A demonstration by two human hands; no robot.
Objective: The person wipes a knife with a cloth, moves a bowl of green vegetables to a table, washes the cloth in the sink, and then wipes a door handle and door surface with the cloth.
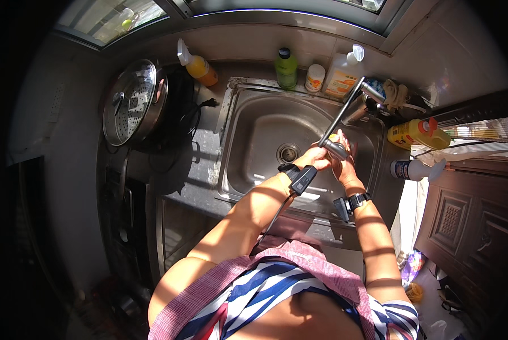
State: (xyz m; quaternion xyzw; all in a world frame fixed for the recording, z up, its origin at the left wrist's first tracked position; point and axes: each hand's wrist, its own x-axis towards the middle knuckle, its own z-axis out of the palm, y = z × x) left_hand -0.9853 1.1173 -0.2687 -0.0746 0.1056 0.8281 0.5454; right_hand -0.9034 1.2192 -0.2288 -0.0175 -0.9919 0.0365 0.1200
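Both of my hands are over the right part of a stainless steel sink (262,114), close together beneath the spout of a metal faucet (341,112). My left hand (315,157) reaches in from the left, its fingers close to the other hand. My right hand (343,163) lies just right of it, partly hidden by the faucet head. A small piece of something yellow (334,137) shows between the hands; which hand holds it cannot be told. The drain (288,153) lies to the left of the hands. Each wrist wears a strapped black device.
Behind the sink stand an orange spray bottle (201,71), a green bottle (286,70), a white jar (315,77) and a pump bottle (341,74). At right are a yellow jug (411,134) and a white spray bottle (411,170). A glass-lidded steel pan (135,104) stands left.
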